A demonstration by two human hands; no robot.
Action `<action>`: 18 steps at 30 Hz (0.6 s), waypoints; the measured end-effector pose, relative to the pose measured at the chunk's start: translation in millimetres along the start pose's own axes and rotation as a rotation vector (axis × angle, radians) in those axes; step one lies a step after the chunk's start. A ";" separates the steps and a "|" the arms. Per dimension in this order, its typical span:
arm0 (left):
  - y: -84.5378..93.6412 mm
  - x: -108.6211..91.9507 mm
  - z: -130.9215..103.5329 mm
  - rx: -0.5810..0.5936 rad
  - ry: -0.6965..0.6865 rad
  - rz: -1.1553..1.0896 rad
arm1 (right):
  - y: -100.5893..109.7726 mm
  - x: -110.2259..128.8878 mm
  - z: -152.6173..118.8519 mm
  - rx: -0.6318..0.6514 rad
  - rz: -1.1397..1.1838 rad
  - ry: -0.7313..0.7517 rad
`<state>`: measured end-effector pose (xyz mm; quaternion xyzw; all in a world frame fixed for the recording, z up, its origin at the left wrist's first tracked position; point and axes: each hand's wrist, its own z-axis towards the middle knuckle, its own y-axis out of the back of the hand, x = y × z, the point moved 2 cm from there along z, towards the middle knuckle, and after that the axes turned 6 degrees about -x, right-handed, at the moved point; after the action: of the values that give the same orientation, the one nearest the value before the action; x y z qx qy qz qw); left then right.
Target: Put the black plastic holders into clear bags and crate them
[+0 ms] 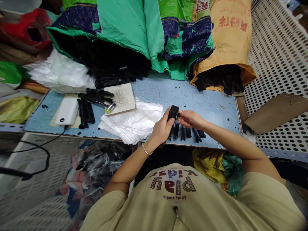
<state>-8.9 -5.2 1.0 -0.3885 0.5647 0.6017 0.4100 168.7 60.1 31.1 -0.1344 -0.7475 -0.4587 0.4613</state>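
Over the front edge of the table, my left hand is wrapped round a black plastic part with a blocky upper end. At the right side of that part, my right hand has its fingers pinched together. What the pinch holds, if anything, is too small to make out. Under and beside my hands lie several slim black plastic pieces in a row. A stack of thin white plastic bags spreads to the left of my left hand.
A wooden board sits behind the bags, with black pieces at its left. A white power bank has a cable attached. Green sacks and an orange sack holding black parts stand at the back. A perforated panel borders the right.
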 end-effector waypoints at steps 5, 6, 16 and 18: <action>4.3 -3.9 5.7 0.065 0.028 -0.152 | 16.6 13.2 1.2 -0.138 -0.177 0.208; 3.5 -6.1 5.4 0.051 0.019 -0.146 | 15.7 13.3 2.3 -0.124 -0.110 0.185; 5.3 -4.7 9.6 0.057 0.029 -0.150 | 22.5 15.0 5.3 -0.162 -0.171 0.208; 3.9 -7.6 9.8 0.037 0.016 -0.135 | 18.7 15.1 7.1 -0.145 -0.092 0.170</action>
<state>-9.8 4.1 10.1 -0.4229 0.5516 0.5588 0.4522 168.2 72.7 52.8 -0.0938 -0.6759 -0.5420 0.4905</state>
